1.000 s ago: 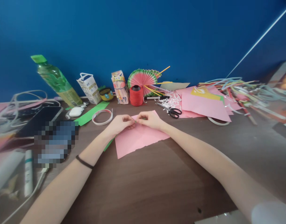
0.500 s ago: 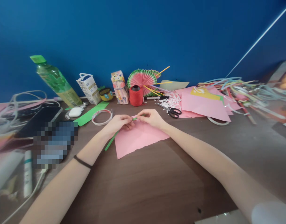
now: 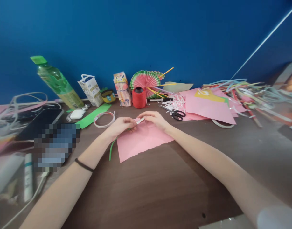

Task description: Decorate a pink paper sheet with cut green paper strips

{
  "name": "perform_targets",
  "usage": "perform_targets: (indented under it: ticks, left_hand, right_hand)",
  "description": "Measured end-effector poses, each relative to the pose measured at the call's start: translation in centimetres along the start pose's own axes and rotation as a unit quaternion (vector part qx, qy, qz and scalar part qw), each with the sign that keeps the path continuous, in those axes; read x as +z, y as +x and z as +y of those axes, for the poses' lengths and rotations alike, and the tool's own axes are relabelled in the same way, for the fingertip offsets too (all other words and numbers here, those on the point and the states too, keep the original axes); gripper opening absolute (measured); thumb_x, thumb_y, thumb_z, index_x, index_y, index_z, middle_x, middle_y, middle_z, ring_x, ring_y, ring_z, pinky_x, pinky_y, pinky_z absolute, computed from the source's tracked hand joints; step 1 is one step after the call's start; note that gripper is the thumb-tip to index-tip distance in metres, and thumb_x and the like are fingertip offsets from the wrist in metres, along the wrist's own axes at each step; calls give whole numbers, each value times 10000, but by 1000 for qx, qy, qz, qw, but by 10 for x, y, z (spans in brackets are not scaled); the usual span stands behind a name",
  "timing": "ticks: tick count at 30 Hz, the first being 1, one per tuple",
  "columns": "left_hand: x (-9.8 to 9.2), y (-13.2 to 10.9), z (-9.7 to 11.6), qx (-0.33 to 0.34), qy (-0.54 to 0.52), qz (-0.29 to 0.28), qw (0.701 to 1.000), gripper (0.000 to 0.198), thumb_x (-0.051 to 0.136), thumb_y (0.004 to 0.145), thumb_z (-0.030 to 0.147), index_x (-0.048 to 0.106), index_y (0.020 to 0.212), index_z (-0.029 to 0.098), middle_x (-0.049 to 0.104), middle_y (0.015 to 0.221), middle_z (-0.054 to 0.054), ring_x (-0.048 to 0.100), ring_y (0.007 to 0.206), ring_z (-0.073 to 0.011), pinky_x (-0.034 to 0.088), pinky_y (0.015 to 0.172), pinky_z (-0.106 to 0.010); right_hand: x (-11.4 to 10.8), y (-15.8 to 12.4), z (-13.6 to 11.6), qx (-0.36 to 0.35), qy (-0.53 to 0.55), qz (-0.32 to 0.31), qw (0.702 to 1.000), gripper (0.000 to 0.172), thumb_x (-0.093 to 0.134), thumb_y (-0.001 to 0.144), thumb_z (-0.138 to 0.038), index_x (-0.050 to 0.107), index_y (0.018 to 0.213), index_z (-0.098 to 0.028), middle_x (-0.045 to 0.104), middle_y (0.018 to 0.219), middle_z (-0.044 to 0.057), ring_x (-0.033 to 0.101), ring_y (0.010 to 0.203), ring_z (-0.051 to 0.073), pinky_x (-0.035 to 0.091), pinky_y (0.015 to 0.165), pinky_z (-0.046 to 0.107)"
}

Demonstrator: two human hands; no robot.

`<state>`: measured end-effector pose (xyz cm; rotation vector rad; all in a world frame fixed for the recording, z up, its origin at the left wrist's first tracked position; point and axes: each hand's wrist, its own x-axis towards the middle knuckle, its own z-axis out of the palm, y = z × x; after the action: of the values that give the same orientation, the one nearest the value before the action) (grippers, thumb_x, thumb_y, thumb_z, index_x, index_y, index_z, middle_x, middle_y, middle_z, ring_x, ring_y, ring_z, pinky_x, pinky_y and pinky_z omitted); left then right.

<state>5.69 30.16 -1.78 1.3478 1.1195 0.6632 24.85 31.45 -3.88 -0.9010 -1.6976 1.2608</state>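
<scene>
Over a sheet of pink paper (image 3: 143,140) with one ragged edge, both hands meet at its far side. My left hand (image 3: 122,125) is closed in a pinch on a narrow green paper strip (image 3: 111,150), whose tail hangs out below the palm. Between the fingertips shows a short white strip (image 3: 140,121), perhaps the strip's other face or a tape backing. My right hand (image 3: 155,120) pinches the far end of this white piece. The fingers hide most of the green strip.
Left of the hands lie a tape roll (image 3: 104,120) and green paper (image 3: 93,116). Black-handled scissors (image 3: 178,114) and pink sheets (image 3: 208,108) are to the right. Behind stand a red thread spool (image 3: 139,98), a paper fan (image 3: 146,81), cartons (image 3: 122,90) and a bottle (image 3: 57,84).
The white strip now shows between the fingertips, where a bit of green was before. The green tail has swung and curved downward. My right fingers have lifted and straightened slightly.
</scene>
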Motion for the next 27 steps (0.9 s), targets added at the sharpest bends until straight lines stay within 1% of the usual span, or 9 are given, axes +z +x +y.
perform_targets:
  ticks: [3, 6, 10, 15, 20, 22, 25, 27]
  left_hand:
    - [1, 0, 1, 7, 5, 2, 1000, 123, 673, 610, 238, 615, 647, 136, 644, 609, -22, 569, 568, -112, 470, 617, -260]
    - [1, 0, 0, 1, 3, 0, 1000, 136, 650, 625, 265, 624, 668, 139, 661, 633, -37, 588, 587, -128, 475, 626, -272]
    - [1, 0, -3, 7, 18, -3, 1000, 200, 640, 663, 340, 628, 696, 143, 674, 668, -57, 605, 617, -148, 474, 645, -290]
    - [4, -1, -6, 56, 89, 14, 994, 196, 627, 683, 342, 597, 658, 150, 647, 613, -29, 566, 563, -125, 456, 627, -272]
    - [6, -2, -2, 68, 114, 16, 991, 188, 606, 703, 335, 568, 654, 157, 620, 575, -13, 547, 526, -126, 452, 594, -276]
    - [6, -3, -2, 68, 118, 17, 991, 171, 598, 706, 321, 561, 657, 161, 607, 563, -5, 542, 515, -127, 453, 591, -280]
    - [4, -4, -1, 65, 116, 26, 991, 160, 576, 724, 307, 561, 665, 159, 611, 577, -12, 561, 544, -137, 463, 611, -289]
    - [2, -5, 1, 66, 127, 46, 989, 148, 577, 729, 294, 589, 686, 153, 638, 636, -29, 588, 613, -148, 473, 667, -299]
  right_hand:
    - [2, 0, -1, 0, -34, -1, 999, 211, 601, 710, -332, 647, 782, -139, 650, 743, 20, 548, 649, 108, 428, 631, 250]
    - [4, 0, 1, -10, -72, -4, 997, 182, 619, 695, -322, 625, 723, -142, 623, 671, 5, 524, 597, 100, 417, 601, 246]
    - [5, 0, 5, -18, -102, 0, 995, 160, 615, 699, -308, 628, 705, -148, 622, 660, 5, 531, 602, 106, 426, 618, 258]
    - [4, 1, 8, -6, -71, -17, 997, 165, 617, 699, -317, 621, 710, -153, 619, 632, 2, 539, 590, 112, 430, 598, 257]
    - [2, 0, 4, -5, -51, 2, 999, 195, 623, 681, -341, 595, 691, -148, 578, 598, -8, 505, 554, 100, 400, 573, 248]
    - [1, 0, 3, -2, -47, -3, 999, 214, 618, 682, -359, 583, 689, -148, 567, 593, -8, 489, 542, 96, 380, 546, 240]
    - [-3, 2, 2, -5, -51, -12, 999, 208, 606, 684, -356, 578, 686, -150, 567, 611, -8, 482, 556, 97, 375, 548, 239]
    - [-9, 3, 3, -17, -77, 0, 997, 198, 590, 694, -344, 582, 678, -147, 566, 620, -7, 473, 569, 98, 375, 570, 244]
